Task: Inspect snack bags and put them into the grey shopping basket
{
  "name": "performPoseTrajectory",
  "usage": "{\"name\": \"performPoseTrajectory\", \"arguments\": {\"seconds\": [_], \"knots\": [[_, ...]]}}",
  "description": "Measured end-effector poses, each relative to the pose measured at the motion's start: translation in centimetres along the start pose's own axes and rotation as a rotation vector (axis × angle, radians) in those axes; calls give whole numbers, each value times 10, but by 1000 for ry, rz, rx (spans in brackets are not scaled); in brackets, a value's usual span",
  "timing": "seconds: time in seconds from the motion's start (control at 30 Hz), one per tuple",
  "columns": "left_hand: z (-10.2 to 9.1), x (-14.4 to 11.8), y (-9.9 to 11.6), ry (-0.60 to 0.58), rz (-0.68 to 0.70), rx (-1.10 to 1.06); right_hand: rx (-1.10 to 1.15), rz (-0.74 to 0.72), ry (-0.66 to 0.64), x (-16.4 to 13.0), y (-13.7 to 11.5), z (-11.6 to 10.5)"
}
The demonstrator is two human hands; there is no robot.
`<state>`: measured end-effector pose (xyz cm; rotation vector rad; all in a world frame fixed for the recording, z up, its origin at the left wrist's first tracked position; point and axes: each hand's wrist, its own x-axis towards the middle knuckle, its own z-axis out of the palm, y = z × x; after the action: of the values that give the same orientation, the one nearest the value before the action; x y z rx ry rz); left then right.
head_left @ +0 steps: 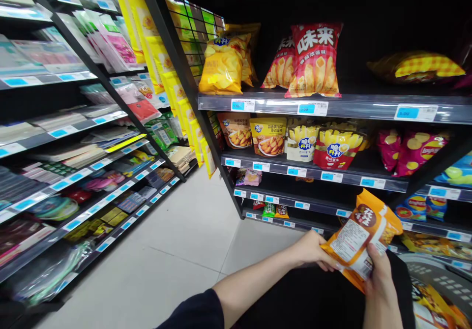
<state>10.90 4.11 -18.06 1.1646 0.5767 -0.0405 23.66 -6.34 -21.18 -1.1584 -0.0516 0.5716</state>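
Note:
An orange snack bag (pixel 352 243) with a brown round emblem and a white printed label is held up in front of the shelf, tilted, its label side facing me. My left hand (pixel 313 251) pinches its lower left edge, fingers closed. On the lower right side, my right hand (pixel 381 270) grips the same bag with the thumb across its front. Part of the right hand's fingers is hidden behind the bag. To the right of my legs stands a grey basket (pixel 442 277) with several snack packets (pixel 438 309) in it.
Ahead is a black snack shelf (pixel 309 104) with yellow bags (pixel 223 71), red bags (pixel 315 61) and stand-up pouches (pixel 269 137). Yellow packets (pixel 147 39) hang at its left end. Another stocked shelf (pixel 66 181) lines the left, across a tiled floor (pixel 177 230).

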Motion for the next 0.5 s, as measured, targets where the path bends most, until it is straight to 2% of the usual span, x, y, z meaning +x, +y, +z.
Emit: {"name": "performPoseTrajectory", "arguments": {"seconds": [0.1, 0.2, 0.3, 0.5], "knots": [[-5, 5, -6, -112, -72, -53, -33, 2, -47, -3, -2, 4], [-6, 7, -11, -214, -71, -119, -43, -2, -55, -7, -5, 8], [-5, 6, -11, -225, -70, -70, -51, 30, -16, -5, -5, 7], [-6, 2, -5, -229, 14, 16, 0, 193, 26, 10, 3, -3]]}}
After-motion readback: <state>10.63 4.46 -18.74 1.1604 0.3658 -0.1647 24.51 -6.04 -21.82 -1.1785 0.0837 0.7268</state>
